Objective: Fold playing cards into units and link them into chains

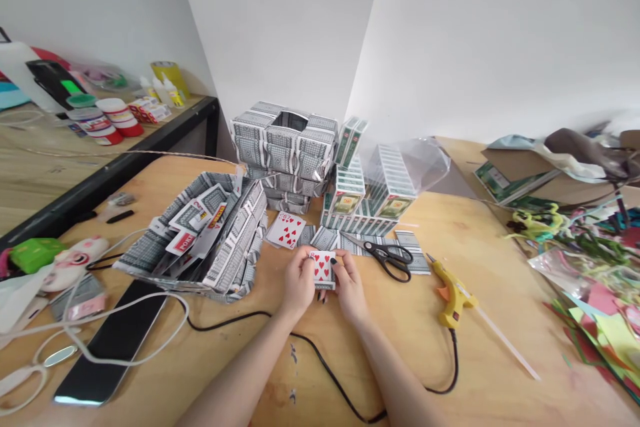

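Between my two hands is a playing card (324,268), an eight of hearts by its corner, face up, with a patterned strip along its near edge. My left hand (300,282) pinches its left side, and my right hand (349,285) grips the right side, thumb on the face. Just beyond lie more playing cards (287,229), face up, and several face-down ones. To the right, black-handled scissors (391,258) rest on patterned cards. Left of my hands stands an open box made of cards (243,233), filled with loose cards and wrappers.
Behind stand stacked card-made boxes (285,150) and green card packs (349,188). A yellow glue gun (454,295) with a glue stick lies right, its black cable (325,359) passing under my forearms. A phone (113,345) and white cord lie left; coloured scraps (607,320) lie far right.
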A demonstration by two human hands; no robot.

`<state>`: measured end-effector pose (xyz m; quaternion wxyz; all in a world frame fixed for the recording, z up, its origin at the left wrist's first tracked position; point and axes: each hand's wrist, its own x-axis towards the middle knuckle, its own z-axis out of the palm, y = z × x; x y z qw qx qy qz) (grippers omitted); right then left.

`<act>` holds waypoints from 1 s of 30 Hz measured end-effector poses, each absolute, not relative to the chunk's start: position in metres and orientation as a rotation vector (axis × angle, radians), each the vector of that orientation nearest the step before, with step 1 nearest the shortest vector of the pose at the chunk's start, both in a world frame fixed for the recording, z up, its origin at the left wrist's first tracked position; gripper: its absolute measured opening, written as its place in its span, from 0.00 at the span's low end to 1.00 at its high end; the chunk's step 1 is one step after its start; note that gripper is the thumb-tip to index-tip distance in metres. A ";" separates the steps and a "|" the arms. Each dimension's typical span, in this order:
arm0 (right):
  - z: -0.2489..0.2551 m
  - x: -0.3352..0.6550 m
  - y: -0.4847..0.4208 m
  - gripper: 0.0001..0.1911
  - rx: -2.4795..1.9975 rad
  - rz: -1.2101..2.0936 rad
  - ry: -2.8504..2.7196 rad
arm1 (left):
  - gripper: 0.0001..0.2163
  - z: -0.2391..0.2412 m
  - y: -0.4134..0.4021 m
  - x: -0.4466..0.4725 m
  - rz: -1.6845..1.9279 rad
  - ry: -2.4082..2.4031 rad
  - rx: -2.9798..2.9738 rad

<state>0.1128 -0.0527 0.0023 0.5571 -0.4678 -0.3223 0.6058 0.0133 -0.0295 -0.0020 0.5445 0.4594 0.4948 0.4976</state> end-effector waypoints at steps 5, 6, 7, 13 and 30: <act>0.003 0.113 -0.054 0.07 -1.090 1.442 -0.784 | 0.05 -0.002 -0.031 0.011 1.223 1.207 1.151; 0.004 0.113 -0.054 0.07 -1.085 1.442 -0.786 | 0.05 -0.002 -0.031 0.011 1.230 1.211 1.159; 0.004 0.113 -0.054 0.06 -1.080 1.441 -0.788 | 0.05 -0.001 -0.031 0.011 1.236 1.214 1.164; 0.006 0.113 -0.054 0.06 -1.064 1.454 -0.793 | 0.05 0.009 -0.033 0.012 1.242 1.156 1.092; 0.007 0.115 -0.053 0.10 -1.065 1.462 -0.810 | 0.04 0.008 -0.033 0.012 1.262 1.136 1.110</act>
